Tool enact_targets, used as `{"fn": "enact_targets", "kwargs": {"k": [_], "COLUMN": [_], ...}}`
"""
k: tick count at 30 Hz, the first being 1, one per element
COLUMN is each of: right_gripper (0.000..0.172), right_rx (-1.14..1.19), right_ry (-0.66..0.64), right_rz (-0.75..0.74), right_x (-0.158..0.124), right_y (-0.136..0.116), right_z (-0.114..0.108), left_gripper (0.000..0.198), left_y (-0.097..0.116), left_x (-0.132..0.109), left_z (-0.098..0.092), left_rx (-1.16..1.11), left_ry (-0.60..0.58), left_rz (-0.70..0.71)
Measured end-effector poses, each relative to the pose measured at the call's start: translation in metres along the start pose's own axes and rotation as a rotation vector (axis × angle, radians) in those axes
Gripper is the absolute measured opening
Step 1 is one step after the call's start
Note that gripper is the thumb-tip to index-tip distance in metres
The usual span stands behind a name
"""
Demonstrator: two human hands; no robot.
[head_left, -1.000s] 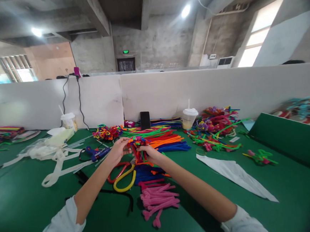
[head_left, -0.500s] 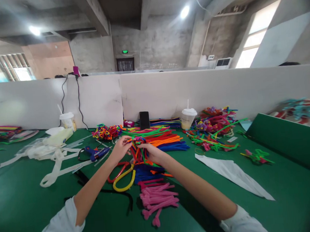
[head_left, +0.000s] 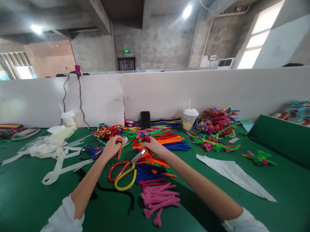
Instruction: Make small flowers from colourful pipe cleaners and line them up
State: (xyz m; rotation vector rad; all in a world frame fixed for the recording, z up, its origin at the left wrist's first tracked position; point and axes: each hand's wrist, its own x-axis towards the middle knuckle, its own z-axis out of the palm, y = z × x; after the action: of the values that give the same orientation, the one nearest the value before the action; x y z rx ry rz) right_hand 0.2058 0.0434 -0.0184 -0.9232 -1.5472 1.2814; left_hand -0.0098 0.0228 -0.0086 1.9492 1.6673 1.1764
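Observation:
My left hand (head_left: pixel 112 147) is closed on a short orange pipe cleaner (head_left: pixel 119 153) whose lower end hangs below the fingers. To its right, my right hand (head_left: pixel 153 146) is closed around a small bunch of mixed-colour pipe cleaners (head_left: pixel 145 135), partly hidden by the fingers. Scissors (head_left: pixel 135 159) with one red and one yellow handle lie below and between the hands. Close under my right hand are orange pipe cleaners (head_left: pixel 157 161) and dark blue ones (head_left: pixel 142 173). Nearer me is a pile of pink pipe cleaners (head_left: pixel 161 197) with looped ends.
A blue glue gun (head_left: pixel 94 152) and a white plastic bag (head_left: pixel 52 177) lie left. Behind stand a phone (head_left: pixel 145 120) and lidded cups (head_left: pixel 189 119) (head_left: pixel 69 121). Finished colourful pieces (head_left: pixel 219 120) pile up at right, near a white sheet (head_left: pixel 233 174). A white partition (head_left: pixel 164 94) closes the back.
My left hand has drawn away leftward from the bunch with the orange pipe cleaner, opening a gap between the hands. The scissors' blades now show. My right hand still holds the bunch.

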Motion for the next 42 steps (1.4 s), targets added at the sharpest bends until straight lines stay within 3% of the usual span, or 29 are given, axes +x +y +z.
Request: {"fn": "enact_targets", "kwargs": {"k": [2,5,10,15,18,21,25,27,30,35,42], "right_gripper": [0.026,0.028,0.022,0.012,0.010,0.017,0.036,0.036,0.030,0.043,0.064], "right_rx": [-0.147,-0.170,-0.131,-0.464,-0.529,-0.564,-0.526,-0.526,-0.585,-0.760,-0.889], "right_ry": [-0.018,-0.079,-0.058,-0.061,-0.065,0.018,0.074,0.117,0.291,0.557,0.703], "right_rz": [-0.112,-0.164,-0.152,-0.055,-0.008,-0.006,0.005,0.004,0.024,0.114,0.258], "right_x": [0.000,-0.001,0.002,0.016,0.029,0.043,0.063,0.074,0.089,0.117,0.171], "right_y": [0.000,0.001,0.003,0.003,0.007,0.012,0.014,0.013,0.012,0.021,0.050], "right_z": [0.000,0.002,0.006,0.012,0.020,0.026,0.018,0.004,-0.024,-0.056,-0.042], "left_gripper": [0.022,0.027,0.031,0.024,0.030,0.045,0.045,0.045,0.050,0.048,0.045], "left_y": [0.004,0.011,0.009,-0.004,-0.008,-0.005,0.003,0.007,0.009,-0.001,0.000], "left_x": [-0.004,-0.007,-0.003,-0.002,-0.007,-0.012,-0.015,-0.015,-0.016,-0.014,-0.019], "left_z": [0.007,0.012,0.011,0.014,0.016,0.014,0.012,0.012,0.015,0.024,0.022], "left_rx": [0.033,0.082,0.210,0.306,0.371,0.440,0.511,0.504,0.447,0.263,0.232], "left_ry": [-0.046,-0.041,-0.043,-0.107,-0.129,-0.135,-0.170,-0.190,-0.193,-0.158,-0.166], "left_rz": [0.040,0.076,0.079,0.022,-0.008,-0.008,0.027,0.031,0.042,0.149,0.175]}}
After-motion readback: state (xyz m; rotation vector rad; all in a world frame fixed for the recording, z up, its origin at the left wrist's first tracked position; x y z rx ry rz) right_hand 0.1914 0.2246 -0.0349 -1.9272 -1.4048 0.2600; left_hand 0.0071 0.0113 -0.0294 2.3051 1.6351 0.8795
